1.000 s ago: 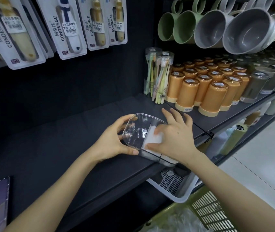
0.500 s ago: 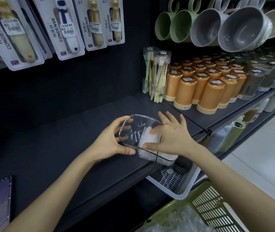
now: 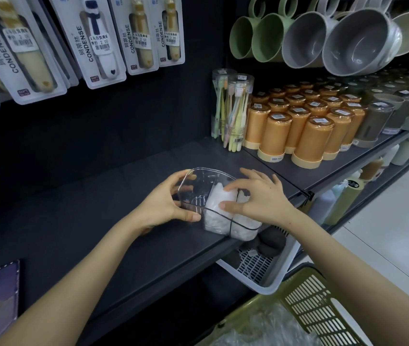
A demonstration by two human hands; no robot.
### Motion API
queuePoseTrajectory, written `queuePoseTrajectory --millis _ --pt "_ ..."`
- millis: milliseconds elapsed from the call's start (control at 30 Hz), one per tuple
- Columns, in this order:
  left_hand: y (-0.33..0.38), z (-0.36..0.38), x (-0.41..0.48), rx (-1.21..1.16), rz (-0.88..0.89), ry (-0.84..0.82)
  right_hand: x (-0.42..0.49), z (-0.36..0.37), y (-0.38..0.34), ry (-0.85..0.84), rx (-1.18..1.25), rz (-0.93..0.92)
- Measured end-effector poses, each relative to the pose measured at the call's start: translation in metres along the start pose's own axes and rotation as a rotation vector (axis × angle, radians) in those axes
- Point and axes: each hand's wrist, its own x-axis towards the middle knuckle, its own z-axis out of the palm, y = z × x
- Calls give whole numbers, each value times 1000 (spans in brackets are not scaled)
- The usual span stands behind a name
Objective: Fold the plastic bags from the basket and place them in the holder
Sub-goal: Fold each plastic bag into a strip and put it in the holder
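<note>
Where the holder (image 3: 190, 199) sits: on the matte black shelf (image 3: 98, 208), close to its front edge, at the middle of the view.
Holder: clear hard plastic, glossy, a box with rounded corners, split by clear partitions.
Left hand (image 3: 163, 203): grips the holder's 9 o'clock end, with the thumb on the near rim and the fingers curled over the far wall.
Right hand (image 3: 263, 196): thumb and forefinger pinch the top of a bag (image 3: 217, 211); the other fingers fan out, pointing to 11 o'clock.
Bag: white, crinkled film folded to a thick wad, standing on edge in the middle section of the holder.
Second bag (image 3: 244, 231): a similar white wad in the section at the holder's 3 o'clock end, pressed against the clear wall.
Basket (image 3: 318, 303): olive-green plastic with slotted walls, at 5 o'clock from the holder, below the shelf.
Loose bags (image 3: 260, 328): thin, shiny, rumpled clear film heaped in the basket.
White basket (image 3: 255, 270): slotted plastic under the shelf edge, holding dark grey rounded lumps I cannot tell apart.
Tumblers (image 3: 305, 141): orange cylinders on cream bases, in rows at 2 o'clock on the shelf.
Brush tubes (image 3: 233, 108): two clear cylinders of pastel toothbrushes, just left of the tumblers.
Mugs (image 3: 355, 38): smooth green and grey cups, hung on their sides at 1 o'clock.
Blister packs (image 3: 98, 38): white cards under clear shells, hanging at 11 o'clock.
</note>
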Motion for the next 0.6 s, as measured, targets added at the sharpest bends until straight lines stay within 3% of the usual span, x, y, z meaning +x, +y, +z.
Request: queuePoseTrajectory --millis 200,367,467,600 --pt "2 7 17 -35 -35 -9 -46 -5 38 267 226 108" --pt "6 15 32 -16 -57 18 -115 36 74 414 289 240" --pt "1 18 23 6 -93 90 -153 80 93 347 234 393" --pt "-16 29 -30 468 -89 181 -191 157 119 12 241 648"
